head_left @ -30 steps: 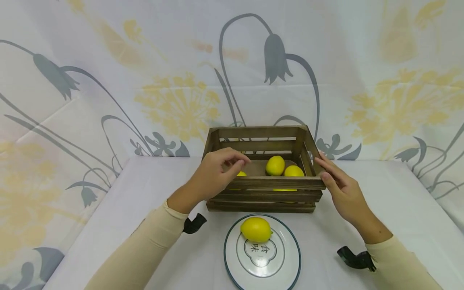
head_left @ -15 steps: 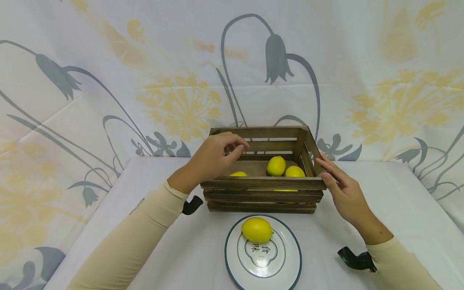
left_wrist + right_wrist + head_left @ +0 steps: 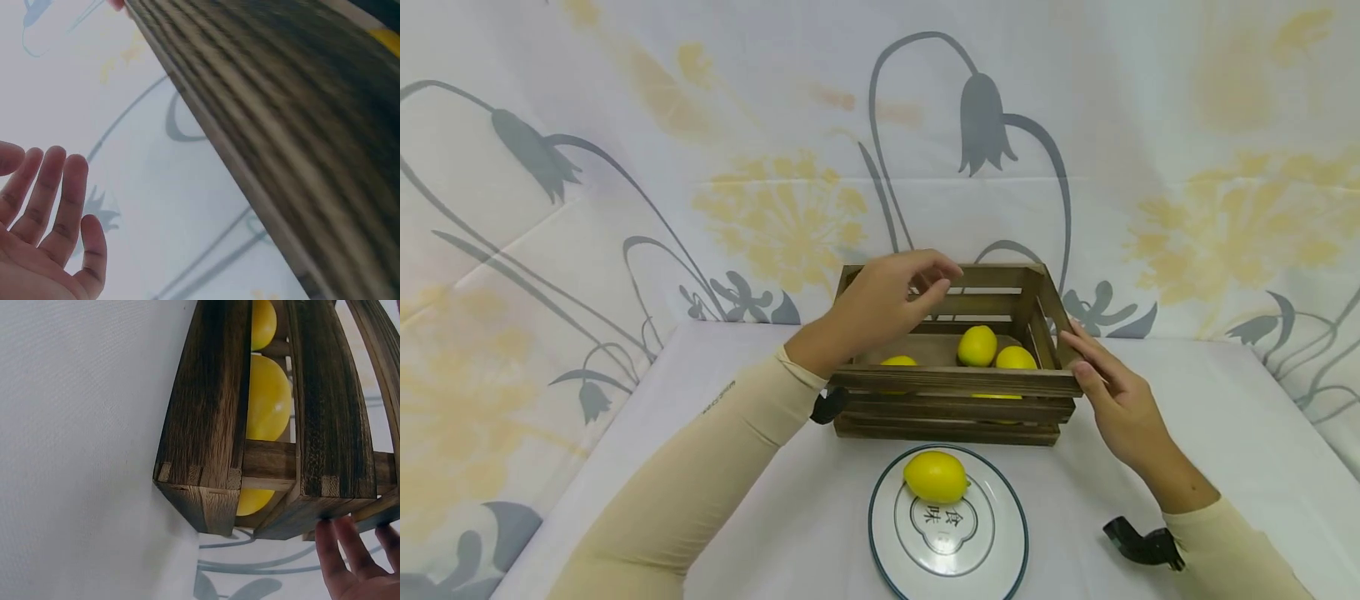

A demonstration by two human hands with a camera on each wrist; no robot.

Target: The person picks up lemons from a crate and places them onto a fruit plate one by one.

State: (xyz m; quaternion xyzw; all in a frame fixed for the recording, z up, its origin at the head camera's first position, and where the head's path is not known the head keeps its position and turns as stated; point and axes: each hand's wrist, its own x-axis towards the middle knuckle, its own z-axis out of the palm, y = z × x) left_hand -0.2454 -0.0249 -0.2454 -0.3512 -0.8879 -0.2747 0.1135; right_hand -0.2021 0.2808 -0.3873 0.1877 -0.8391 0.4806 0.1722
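A dark brown slatted wooden crate (image 3: 955, 383) holds several lemons; one lemon (image 3: 977, 346) and another lemon (image 3: 1016, 358) show at its right, and a third lemon (image 3: 898, 362) peeks over the front board at the left. My left hand (image 3: 891, 296) hovers above the crate's left part with loosely bent fingers and nothing between them; the left wrist view shows its fingers (image 3: 53, 194) spread beside the top board. At the crate's right end, my right hand (image 3: 1116, 400) rests its fingertips against the side boards, fingers nearly straight in the right wrist view.
In front of the crate a white plate (image 3: 951, 562) with a blue rim bears a single lemon (image 3: 936, 477). Black curved wrist pieces stick out near both sleeves, one at the right wrist (image 3: 1142, 543). A floral cloth (image 3: 790, 125) hangs behind the white-covered table.
My left hand has moved right and up over the crate, uncovering the left lemon. My right hand stays at the crate's right end. The view has shifted slightly.
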